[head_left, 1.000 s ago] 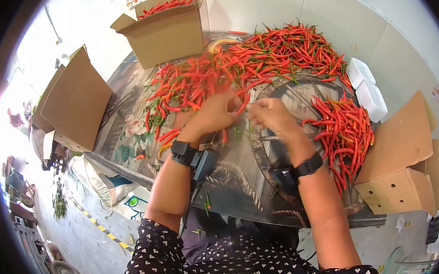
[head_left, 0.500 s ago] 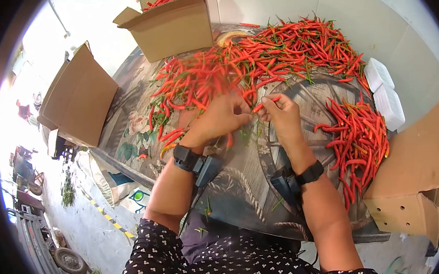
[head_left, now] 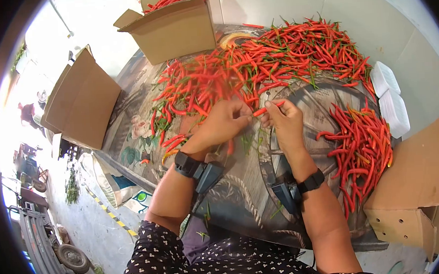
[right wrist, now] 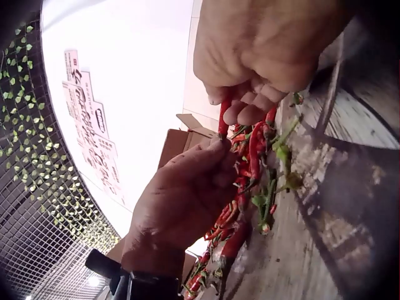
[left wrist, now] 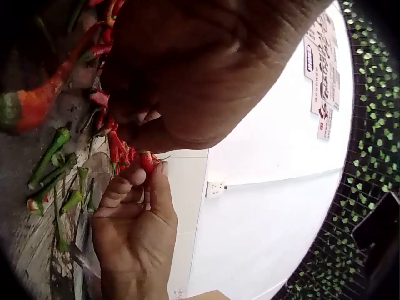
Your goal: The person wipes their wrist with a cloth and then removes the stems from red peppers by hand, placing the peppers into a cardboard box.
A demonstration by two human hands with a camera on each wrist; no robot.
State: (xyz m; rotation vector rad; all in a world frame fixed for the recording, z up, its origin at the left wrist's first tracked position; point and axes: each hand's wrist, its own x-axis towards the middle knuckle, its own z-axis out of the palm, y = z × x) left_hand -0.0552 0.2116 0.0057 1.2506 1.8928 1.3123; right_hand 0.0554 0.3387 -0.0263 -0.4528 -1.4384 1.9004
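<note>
My right hand (head_left: 287, 125) pinches a red chili pepper (head_left: 262, 112) between thumb and fingers, over the middle of the table. At the pepper's other, stem end, the thumb and index finger of my left hand (head_left: 224, 124) pinch it, as the right wrist view also shows. Green stem bits (left wrist: 53, 156) lie on the wood below the hands. Beyond the left hand spreads a big pile of stemmed red chilies (head_left: 309, 48). A smaller heap of red chilies (head_left: 359, 153), mostly without green stems, lies to the right of the right hand.
A cardboard box (head_left: 178, 34) filled with chilies stands at the back of the patterned table (head_left: 236, 158). Other cardboard boxes stand at the left (head_left: 84, 102) and right (head_left: 407, 170) edges. White foam trays (head_left: 392, 109) are stacked by the wall.
The hands were close together at the pile's near edge; now they hold a red chili between them, the right fingers on its body. The head view has shifted slightly.
</note>
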